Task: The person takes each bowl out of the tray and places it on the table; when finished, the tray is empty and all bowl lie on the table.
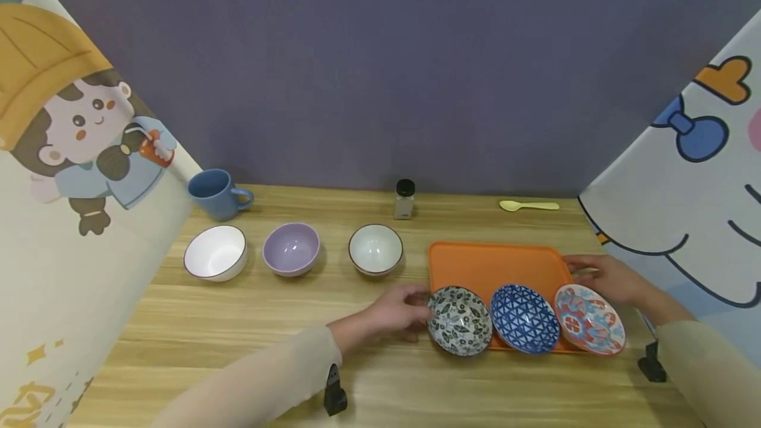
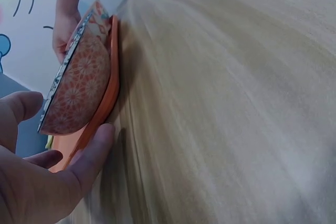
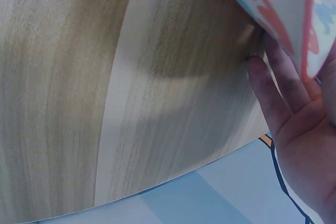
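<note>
Three patterned bowls stand in a row, tilted, along the near side of an orange tray (image 1: 499, 263): a black-and-white leafy bowl (image 1: 460, 321), a blue-and-white bowl (image 1: 524, 320) and a red-and-blue flowered bowl (image 1: 590, 320). My left hand (image 1: 399, 311) is at the tray's left edge beside the leafy bowl. In the left wrist view its thumb and fingers are spread around the bowl's reddish outside; whether they touch is unclear. At the tray's right edge, my right hand (image 1: 608, 277) has its fingers extended beside and partly beneath the flowered bowl (image 3: 283, 3). Contact there is partly hidden.
Left of the tray stand a white bowl (image 1: 216, 253), a purple bowl (image 1: 291, 249) and a pale bowl (image 1: 376, 249). Behind them are a blue mug (image 1: 215, 195) and a black-capped jar (image 1: 403, 201). A yellow spoon (image 1: 530, 205) lies beyond the tray, near the back wall.
</note>
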### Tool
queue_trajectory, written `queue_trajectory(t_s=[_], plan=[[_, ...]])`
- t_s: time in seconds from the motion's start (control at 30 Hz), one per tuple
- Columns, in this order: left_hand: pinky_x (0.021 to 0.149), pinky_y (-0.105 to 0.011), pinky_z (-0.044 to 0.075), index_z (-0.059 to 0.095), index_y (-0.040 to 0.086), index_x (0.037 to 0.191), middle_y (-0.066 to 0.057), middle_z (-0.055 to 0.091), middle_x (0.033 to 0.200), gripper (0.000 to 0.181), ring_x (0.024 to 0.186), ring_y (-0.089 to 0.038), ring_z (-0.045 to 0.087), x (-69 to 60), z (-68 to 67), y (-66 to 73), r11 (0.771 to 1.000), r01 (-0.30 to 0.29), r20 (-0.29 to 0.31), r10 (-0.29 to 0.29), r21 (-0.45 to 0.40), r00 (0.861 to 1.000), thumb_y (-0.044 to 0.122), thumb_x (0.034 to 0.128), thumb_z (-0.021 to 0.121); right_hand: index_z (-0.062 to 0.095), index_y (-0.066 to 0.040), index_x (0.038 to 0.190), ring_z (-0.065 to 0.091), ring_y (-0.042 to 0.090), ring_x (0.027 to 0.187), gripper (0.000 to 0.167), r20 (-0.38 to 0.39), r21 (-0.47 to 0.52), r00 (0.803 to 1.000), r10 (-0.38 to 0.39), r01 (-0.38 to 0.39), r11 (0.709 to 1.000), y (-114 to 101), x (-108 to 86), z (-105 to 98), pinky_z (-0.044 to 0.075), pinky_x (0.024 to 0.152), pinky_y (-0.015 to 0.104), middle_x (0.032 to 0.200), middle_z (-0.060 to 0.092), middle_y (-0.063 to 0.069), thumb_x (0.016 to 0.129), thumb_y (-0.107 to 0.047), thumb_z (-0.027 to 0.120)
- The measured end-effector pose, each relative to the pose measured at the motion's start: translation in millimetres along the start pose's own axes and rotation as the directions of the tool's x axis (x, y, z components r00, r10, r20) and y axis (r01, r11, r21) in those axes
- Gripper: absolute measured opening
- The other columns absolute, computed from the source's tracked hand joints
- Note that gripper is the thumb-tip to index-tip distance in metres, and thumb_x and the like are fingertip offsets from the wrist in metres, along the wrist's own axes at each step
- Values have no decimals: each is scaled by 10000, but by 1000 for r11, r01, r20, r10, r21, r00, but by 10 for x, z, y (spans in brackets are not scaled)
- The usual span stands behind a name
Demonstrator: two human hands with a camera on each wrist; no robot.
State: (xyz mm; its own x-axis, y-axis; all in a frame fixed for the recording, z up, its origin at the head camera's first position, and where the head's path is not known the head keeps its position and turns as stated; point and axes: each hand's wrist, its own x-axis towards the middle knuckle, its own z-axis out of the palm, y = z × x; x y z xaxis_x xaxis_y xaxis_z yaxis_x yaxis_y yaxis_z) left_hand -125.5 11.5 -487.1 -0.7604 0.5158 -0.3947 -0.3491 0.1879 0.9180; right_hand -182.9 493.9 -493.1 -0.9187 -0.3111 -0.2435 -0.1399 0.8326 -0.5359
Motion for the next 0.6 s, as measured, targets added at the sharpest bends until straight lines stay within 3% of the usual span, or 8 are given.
queue_trajectory(t_s=[0.27, 0.6], plan=[[716, -493, 668, 509, 23, 1478, -142, 666, 1142, 615, 871, -248, 689, 9, 67, 22, 999, 18, 45, -16, -40, 999, 35, 895, 708, 547, 67, 1421, 660, 479, 1111, 538, -13, -20, 1000, 7, -8, 1000, -26, 7, -15, 636, 841, 527, 1217, 682, 255, 929, -75, 712], [717, -486, 669, 548, 27, 1441, -126, 672, 1075, 542, 816, -235, 680, 10, 96, -14, 997, 45, 54, -41, -68, 998, 13, 916, 682, 541, 77, 1421, 677, 472, 1084, 537, -7, -13, 1000, -10, 10, 1000, -33, -6, -6, 642, 821, 511, 1213, 681, 264, 918, -33, 695]])
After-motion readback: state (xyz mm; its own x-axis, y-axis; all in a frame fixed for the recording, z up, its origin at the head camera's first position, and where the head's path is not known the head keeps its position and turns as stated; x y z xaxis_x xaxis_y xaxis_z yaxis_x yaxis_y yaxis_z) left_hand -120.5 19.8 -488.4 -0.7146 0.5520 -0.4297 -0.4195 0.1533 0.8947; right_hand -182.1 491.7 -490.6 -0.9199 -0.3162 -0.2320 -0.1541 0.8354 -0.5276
